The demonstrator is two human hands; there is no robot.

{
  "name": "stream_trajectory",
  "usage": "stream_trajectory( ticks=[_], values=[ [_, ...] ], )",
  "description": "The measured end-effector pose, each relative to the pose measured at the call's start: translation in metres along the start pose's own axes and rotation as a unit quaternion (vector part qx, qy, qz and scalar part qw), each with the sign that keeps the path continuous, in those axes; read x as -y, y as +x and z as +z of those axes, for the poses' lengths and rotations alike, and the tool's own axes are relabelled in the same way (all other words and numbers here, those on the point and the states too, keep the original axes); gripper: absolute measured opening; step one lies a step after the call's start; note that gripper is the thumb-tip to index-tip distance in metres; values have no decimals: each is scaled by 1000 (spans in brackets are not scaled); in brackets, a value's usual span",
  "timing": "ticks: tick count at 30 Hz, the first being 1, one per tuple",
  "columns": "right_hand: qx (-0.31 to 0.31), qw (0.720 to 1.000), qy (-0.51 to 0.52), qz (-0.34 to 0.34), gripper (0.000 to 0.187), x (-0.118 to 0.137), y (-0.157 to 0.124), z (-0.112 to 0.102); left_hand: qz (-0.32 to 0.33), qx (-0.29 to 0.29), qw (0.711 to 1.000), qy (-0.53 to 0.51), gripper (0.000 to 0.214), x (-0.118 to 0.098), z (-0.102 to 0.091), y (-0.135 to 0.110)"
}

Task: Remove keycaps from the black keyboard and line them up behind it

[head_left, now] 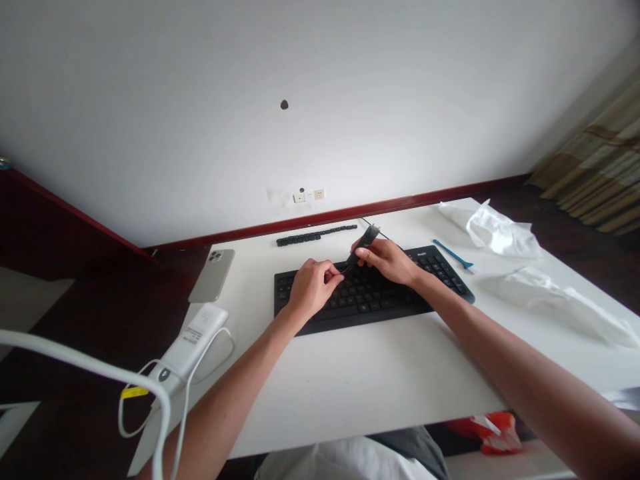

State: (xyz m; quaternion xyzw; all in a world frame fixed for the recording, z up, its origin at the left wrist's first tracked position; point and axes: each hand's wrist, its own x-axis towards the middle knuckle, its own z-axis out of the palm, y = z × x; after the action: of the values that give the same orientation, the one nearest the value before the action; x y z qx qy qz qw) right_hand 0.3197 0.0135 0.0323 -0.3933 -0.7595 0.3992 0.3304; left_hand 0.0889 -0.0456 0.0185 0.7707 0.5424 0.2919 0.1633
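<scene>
1. White and smooth, the rectangular counter stands against a plain white wall with a dark red skirting board and two small wall sockets; dark flooring shows to the left, a striped curtain at the far right.
2. A flat black computer keyboard lies across the middle of the counter, its long axis running left to right and tilting slightly up to the right.
3. The right hand is clenched on a small black brush-like tool above the keyboard's back rows; the tool's long axis slants from lower left to upper right, its wider end pointing away toward the wall.
4. The left hand is closed in a pinch at the tool's thin lower end; what it pinches is too small to tell.
5. A row of loose black keycaps lies behind the keyboard.
6. A thin blue plastic stick and crumpled white wrapping lie to the right.
7. A silver smartphone and a white power bank with cable sit at the left edge.
</scene>
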Motion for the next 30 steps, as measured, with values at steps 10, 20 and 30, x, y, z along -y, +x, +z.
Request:
stream_trajectory(
  ticks=[10,20,30],
  values=[
    [-25,992,-123,-17,47,25,-6,7,18,7,1000,13,4,0,0,0],
    [6,904,-425,-43,42,78,12,38,27,-1,998,51,9,3,-1,2],
    [45,847,-528,43,41,108,33,58,-23,11,999,22,27,4,-2,4]
  ],
)
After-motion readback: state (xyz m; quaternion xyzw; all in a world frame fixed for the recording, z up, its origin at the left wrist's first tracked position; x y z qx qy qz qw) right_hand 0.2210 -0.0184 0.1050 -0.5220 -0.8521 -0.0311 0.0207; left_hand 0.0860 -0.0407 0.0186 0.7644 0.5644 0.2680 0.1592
